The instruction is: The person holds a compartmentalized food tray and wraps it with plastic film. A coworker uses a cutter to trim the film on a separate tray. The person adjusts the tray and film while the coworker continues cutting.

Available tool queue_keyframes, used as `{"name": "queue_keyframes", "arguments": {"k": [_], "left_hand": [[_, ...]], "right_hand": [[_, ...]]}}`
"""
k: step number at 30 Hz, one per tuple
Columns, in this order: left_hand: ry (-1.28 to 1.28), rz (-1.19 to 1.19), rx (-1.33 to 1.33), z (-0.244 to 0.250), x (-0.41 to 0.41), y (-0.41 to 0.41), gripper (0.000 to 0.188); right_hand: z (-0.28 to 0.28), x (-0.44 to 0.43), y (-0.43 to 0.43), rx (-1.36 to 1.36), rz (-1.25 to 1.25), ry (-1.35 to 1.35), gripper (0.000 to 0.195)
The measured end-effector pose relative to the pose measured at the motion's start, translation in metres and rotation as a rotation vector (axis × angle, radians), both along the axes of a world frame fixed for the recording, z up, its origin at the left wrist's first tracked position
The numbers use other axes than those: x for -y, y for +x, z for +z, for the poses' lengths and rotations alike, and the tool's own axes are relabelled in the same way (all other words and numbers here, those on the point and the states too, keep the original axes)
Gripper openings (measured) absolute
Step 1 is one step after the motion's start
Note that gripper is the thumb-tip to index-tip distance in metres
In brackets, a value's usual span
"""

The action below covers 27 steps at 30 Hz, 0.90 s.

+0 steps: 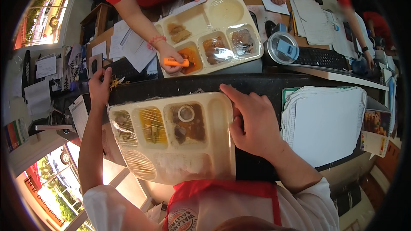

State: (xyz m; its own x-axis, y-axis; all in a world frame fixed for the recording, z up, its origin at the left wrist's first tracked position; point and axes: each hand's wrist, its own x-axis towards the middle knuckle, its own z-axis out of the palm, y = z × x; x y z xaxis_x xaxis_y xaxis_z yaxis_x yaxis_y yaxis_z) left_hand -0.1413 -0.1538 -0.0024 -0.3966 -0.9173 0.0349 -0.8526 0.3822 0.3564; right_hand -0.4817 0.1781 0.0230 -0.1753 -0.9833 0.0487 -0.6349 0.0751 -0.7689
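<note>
A cream compartment tray (221, 134) of food, partly covered in clear plastic wrap, lies before me on the black counter ledge. My right hand (255, 123) is at its right edge, index finger extended past the upper right corner and the other fingers curled against the side. Past the tray's upper left corner, my left hand (100, 85) is raised near yellow strands (117, 83); whether it grips anything is unclear. Beyond the ledge, a second wrapped tray (205, 30) of food sits in front of a person in red, whose hand holds an orange marker (176, 62) over it.
Right of my tray lies a thick paper stack (324, 125), beside a desk calendar (375, 131). A clear-lidded container (283, 47) and a black keyboard (318, 58) are across the ledge. Another person in red reaches over papers at the upper right.
</note>
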Motion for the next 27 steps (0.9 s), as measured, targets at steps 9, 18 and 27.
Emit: {"name": "queue_keyframes", "arguments": {"k": [9, 18, 27], "left_hand": [[0.030, 0.003, -0.014, 0.0003, -0.0010, -0.0010, 0.046], [0.067, 0.007, -0.036, 0.0001, 0.0013, 0.0006, 0.045], [0.040, 0.003, -0.028, -0.0009, 0.0003, -0.0011, 0.046]], "right_hand": [[-0.0008, -0.0005, 0.0004, -0.053, 0.015, 0.006, 0.069], [-0.0011, -0.0006, 0.0005, -0.060, 0.019, 0.009, 0.065], [-0.0015, -0.0012, -0.0001, -0.084, 0.034, 0.019, 0.064]]}}
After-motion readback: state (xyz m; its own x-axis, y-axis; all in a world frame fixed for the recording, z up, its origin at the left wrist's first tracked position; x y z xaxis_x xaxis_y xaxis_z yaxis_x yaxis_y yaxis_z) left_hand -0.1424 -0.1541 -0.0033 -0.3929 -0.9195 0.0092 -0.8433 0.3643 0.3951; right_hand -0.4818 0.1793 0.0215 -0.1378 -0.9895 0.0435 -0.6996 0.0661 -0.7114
